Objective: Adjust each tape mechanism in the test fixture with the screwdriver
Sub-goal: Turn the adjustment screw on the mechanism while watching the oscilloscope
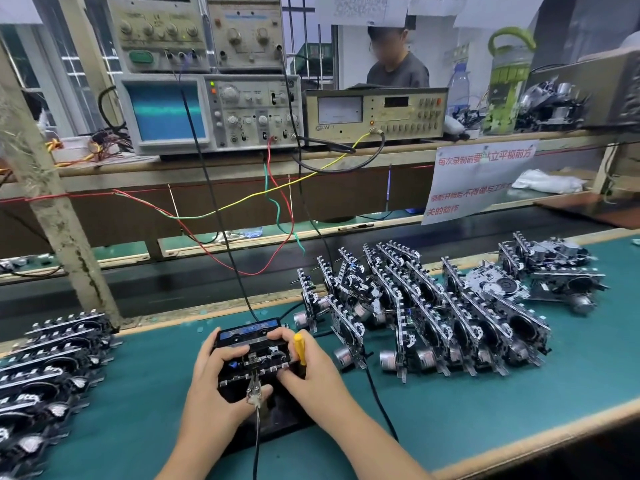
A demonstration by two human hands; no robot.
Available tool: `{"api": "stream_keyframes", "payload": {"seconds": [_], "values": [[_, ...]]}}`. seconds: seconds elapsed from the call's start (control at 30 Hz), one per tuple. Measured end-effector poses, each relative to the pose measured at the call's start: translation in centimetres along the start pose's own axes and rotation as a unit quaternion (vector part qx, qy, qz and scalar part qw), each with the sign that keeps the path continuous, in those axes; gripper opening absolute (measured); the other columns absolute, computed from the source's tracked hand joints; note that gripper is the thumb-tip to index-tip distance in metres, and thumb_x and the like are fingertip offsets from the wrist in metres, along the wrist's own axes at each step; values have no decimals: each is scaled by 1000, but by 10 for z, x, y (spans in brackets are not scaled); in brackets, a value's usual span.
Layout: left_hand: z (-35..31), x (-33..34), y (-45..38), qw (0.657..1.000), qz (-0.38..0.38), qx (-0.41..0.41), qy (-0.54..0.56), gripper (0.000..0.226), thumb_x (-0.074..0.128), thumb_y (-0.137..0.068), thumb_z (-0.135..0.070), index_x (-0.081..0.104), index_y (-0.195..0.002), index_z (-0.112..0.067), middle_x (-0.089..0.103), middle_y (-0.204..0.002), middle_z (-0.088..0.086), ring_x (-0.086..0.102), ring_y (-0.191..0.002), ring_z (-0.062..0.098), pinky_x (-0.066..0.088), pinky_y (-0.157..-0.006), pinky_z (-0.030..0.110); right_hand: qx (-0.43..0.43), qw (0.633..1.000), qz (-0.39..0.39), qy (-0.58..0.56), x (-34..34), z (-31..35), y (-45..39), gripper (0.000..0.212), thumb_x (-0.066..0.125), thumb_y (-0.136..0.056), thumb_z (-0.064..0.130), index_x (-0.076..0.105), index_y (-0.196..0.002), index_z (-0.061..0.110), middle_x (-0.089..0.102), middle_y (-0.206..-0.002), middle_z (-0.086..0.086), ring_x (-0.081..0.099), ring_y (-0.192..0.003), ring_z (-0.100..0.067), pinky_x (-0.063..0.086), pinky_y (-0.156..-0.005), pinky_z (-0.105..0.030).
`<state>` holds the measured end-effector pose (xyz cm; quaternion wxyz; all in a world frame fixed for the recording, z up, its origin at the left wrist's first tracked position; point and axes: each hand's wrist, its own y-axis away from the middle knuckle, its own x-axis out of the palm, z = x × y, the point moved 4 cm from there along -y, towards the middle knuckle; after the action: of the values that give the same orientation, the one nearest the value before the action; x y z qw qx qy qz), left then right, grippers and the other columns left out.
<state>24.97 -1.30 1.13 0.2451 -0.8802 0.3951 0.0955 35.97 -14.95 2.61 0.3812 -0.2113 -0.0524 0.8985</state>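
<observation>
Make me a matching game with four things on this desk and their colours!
Things:
1. screwdriver handle
2. oscilloscope screen
3. bench mat
4. bottle lid

Colours:
A. blue
B. light green
C. yellow
D. dark teal green

Pairs: 1-C, 2-A, 3-D, 4-B

Green bench mat (145, 403) — tape mechanisms (433, 306) stacked both sides, test fixture (277, 417) between.
</observation>
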Motion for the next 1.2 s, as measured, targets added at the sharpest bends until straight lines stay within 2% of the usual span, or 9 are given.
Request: {"api": "stream_keyframes", "payload": {"seconds": [0.1, 0.2, 0.67, 0.73, 0.8, 0.87, 0.93, 1.07, 1.2], "values": [[1, 0, 0, 1000, -3, 0, -3, 72, 96, -60, -17, 59, -109, -56, 27, -154, -34, 35, -123, -26, 37, -100, 34, -1, 1000, 4, 1, 0, 0, 2, 48, 60, -88, 18, 52, -122, 52, 41, -82, 23, 47, -74, 1, 46, -67, -24], [1, 0, -1, 1000, 0, 5, 1, 73, 97, -60, -15, 60, -108, -57, 26, -154, -35, 34, -125, -26, 36, -101, 32, -4, 1000, 4, 5, 0, 1, 3, 48, 63, -85, 25, 51, -123, 52, 41, -84, 23, 48, -77, 2, 44, -69, -19], [-1, 1, -1, 1000, -6, 10, 12, 74, 97, -60, -12, 61, -105, -56, 30, -156, -27, 35, -120, -32, 37, -99, 30, -13, 1000, 2, 11, -1, 2, 4, 47, 64, -85, 29, 51, -125, 52, 40, -82, 19, 48, -78, 0, 44, -76, -27], [-2, 1, -1, 1000, -3, 10, 15, 74, 97, -60, -12, 60, -105, -57, 30, -156, -25, 35, -119, -32, 37, -99, 30, -19, 999, 4, 37, 1, 1, 9, 54, 62, -87, 31, 46, -132, 55, 45, -90, 25, 50, -88, 4, 45, -84, -26], [-3, 1, -1, 1000, -1, 8, 15, 74, 97, -59, -11, 60, -103, -59, 30, -156, -25, 35, -118, -32, 36, -97, 29, -58, 995, 1, 86, 6, 1, 20, 61, 58, -92, 29, 36, -143, 53, 46, -125, 37, 46, -116, 8, 41, -100, -21], [-4, 1, -2, 1000, 1, 4, 17, 75, 97, -59, -11, 59, -102, -59, 30, -156, -25, 35, -117, -32, 36, -98, 30, -105, 988, -12, 111, 9, 0, 28, 56, 54, -95, 25, 35, -146, 39, 29, -153, 35, 35, -136, 7, 33, -108, -17], [-3, 1, -1, 1000, 2, 3, 12, 75, 97, -60, -12, 59, -104, -59, 29, -155, -28, 35, -117, -32, 36, -97, 30, -102, 989, -22, 106, 8, -2, 29, 58, 52, -97, 26, 31, -150, 35, 22, -156, 37, 31, -141, 6, 30, -109, -14], [-3, 1, -1, 1000, 6, 5, 11, 73, 97, -60, -15, 59, -106, -58, 27, -153, -33, 34, -119, -31, 36, -99, 30, -77, 993, -42, 81, 4, -4, 28, 67, 49, -98, 32, 17, -154, 51, 28, -149, 39, 33, -139, 7, 28, -107, -10], [-3, 1, -1, 1000, 5, 4, 8, 73, 97, -59, -16, 59, -106, -58, 27, -154, -33, 34, -118, -32, 36, -99, 32, -68, 994, -47, 78, 5, -7, 29, 67, 48, -97, 32, 19, -153, 52, 29, -149, 38, 34, -138, 7, 26, -107, -7]]}}
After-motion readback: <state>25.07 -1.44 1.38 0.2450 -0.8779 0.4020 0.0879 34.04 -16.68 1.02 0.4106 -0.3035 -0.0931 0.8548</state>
